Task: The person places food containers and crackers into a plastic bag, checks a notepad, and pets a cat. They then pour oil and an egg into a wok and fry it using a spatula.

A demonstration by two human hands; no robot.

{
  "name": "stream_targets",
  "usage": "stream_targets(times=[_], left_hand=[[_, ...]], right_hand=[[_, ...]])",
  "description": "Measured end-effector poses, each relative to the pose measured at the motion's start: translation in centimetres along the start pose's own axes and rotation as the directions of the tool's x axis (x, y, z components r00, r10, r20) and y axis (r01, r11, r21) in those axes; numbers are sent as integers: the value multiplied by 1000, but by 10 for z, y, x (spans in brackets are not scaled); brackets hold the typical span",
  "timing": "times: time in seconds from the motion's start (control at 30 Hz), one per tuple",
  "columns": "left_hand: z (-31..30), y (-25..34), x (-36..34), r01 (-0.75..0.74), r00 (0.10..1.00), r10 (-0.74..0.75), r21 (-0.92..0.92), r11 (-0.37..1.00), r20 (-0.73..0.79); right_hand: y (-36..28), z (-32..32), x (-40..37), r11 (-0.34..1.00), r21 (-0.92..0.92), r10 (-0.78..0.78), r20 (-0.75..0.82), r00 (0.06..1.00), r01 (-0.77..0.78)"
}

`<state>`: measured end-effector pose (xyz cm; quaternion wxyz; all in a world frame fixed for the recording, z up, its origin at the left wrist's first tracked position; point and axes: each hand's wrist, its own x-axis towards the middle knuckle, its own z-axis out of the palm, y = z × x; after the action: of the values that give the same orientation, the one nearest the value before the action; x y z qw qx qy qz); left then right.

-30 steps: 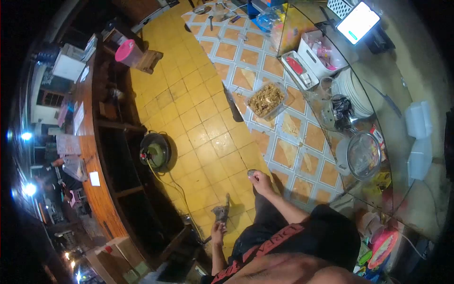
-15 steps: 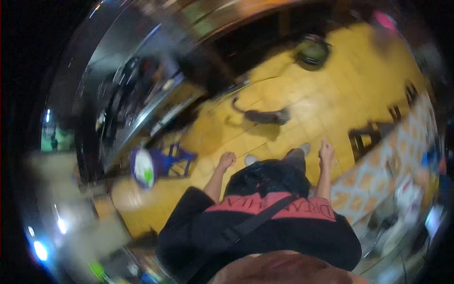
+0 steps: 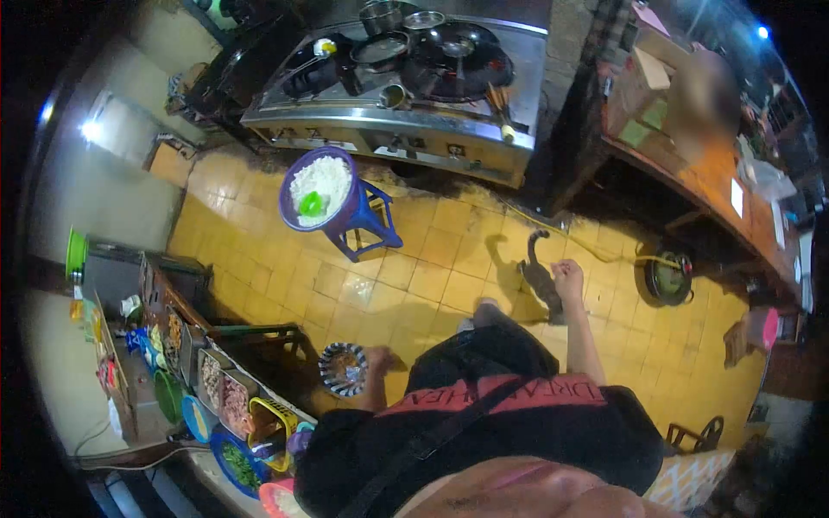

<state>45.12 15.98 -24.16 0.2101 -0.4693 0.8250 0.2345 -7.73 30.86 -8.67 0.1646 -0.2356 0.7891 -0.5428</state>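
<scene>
My left hand (image 3: 377, 359) is low on the left, beside a striped black-and-white bowl (image 3: 344, 369) with something clear and brownish inside. Its fingers are dim and partly hidden, and contact with the bowl is unclear. My right hand (image 3: 567, 278) hangs over the yellow tiled floor with its fingers curled in and nothing visible in them. A dark cat (image 3: 541, 281) with its tail raised is on the floor just beyond that hand. A purple tub of white rice (image 3: 321, 178) with a green scoop (image 3: 311, 204) rests on a blue stool (image 3: 371, 226).
Pots and a large wok (image 3: 462, 65) stand on a metal stove (image 3: 389, 116) ahead. A wooden counter (image 3: 691, 186) runs along the right, with a blurred shape over it. Food trays (image 3: 235, 404) and a blue basin of greens (image 3: 239, 464) line the left. A green round container (image 3: 667, 278) sits on the floor.
The view has swung left, bringing the stove ahead and the food trays and striped bowl into sight. My left hand has gone from over open floor to beside the bowl. The cat now appears nearer my right hand.
</scene>
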Motion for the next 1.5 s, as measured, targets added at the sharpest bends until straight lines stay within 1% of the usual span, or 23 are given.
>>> stream_targets(times=[0.03, 0.07, 0.1, 0.13, 0.2, 0.27, 0.33, 0.37, 0.43, 0.53, 0.6, 0.63, 0.7, 0.73, 0.77, 0.83, 0.97, 1.0, 1.07, 1.2, 1.3, 1.43, 1.5], left_hand=[[7, 5, -6, 102, 993, -114, -338, 936, -16], [10, 14, -8, 160, 982, -191, -524, 836, -5], [12, 24, -5, 180, 974, -226, -619, 765, 5], [11, 32, -1, 181, 972, -233, -661, 728, 10], [5, 48, 20, 175, 969, -245, -734, 657, 11], [-9, 63, 50, 165, 965, -261, -780, 604, 3], [-31, 74, 86, 149, 960, -280, -815, 560, -17], [-47, 79, 104, 136, 955, -296, -833, 536, -34], [-81, 91, 136, 107, 935, -348, -882, 459, -67], [-143, 111, 169, 39, 875, -474, -961, 272, -99], [-183, 122, 185, -61, 806, -580, -992, 112, -115], [-185, 121, 195, -74, 786, -609, -994, 76, -105], [-174, 101, 217, 2, 817, -574, -995, 99, -56], [-171, 90, 230, 69, 849, -528, -988, 139, -15], [-182, 94, 231, 195, 824, -566, -929, 313, -18], [-171, 85, 235, 70, 871, -450, -858, 509, -196], [-182, 67, 252, 136, 899, -425, -850, 510, -111], [-189, 60, 261, 154, 902, -422, -849, 506, -88], [-210, 43, 291, 155, 917, -394, -854, 497, -63], [-258, 22, 349, 118, 944, -326, -874, 470, -47], [-292, 20, 404, 86, 962, -271, -891, 446, -43], [-323, 12, 444, 81, 974, -224, -899, 430, -19], [-332, 7, 455, 86, 979, -204, -899, 430, -4]], right_hand=[[0, 24, 25, 994, -7, -108, 50, 993, 108], [0, 47, 51, 977, -10, -212, 94, 973, 213], [-34, 63, 69, 999, 47, -14, 192, 981, 5], [-84, 81, 84, 974, 80, 180, 296, 938, -212], [-126, 121, 138, 978, 101, 125, 429, 894, -185], [-156, 166, 196, 939, 287, 46, 446, 894, -191], [-173, 212, 268, 837, 357, 215, 483, 849, -415], [-175, 229, 294, 835, 356, 214, 494, 843, -420], [-196, 271, 361, 639, 377, 535, 409, 739, -671], [-172, 329, 443, 614, 470, 417, 489, 766, -634], [-160, 351, 489, 540, 377, 404, 668, 625, -752], [-179, 349, 488, 477, 373, 418, 700, 579, -796], [-197, 344, 483, 413, 367, 433, 727, 534, -834], [-200, 347, 486, 544, 430, 337, 674, 657, -720], [-202, 350, 489, 656, 482, 225, 610, 760, -581], [-204, 355, 486, 767, 467, 178, 503, 846, -439], [-250, 361, 517, 911, 330, 111, 381, 918, -247], [-248, 370, 544, 976, 215, -35, 318, 947, -36], [-283, 381, 577, 988, 121, 53, 345, 937, -101], [-292, 442, 674, 997, -69, 58, 392, 918, -34], [-313, 477, 695, 978, -191, 140, 328, 934, -80], [-304, 507, 717, 975, -208, 137, 297, 945, -76], [-325, 500, 705, 964, -20, 249, 418, 874, -266]])
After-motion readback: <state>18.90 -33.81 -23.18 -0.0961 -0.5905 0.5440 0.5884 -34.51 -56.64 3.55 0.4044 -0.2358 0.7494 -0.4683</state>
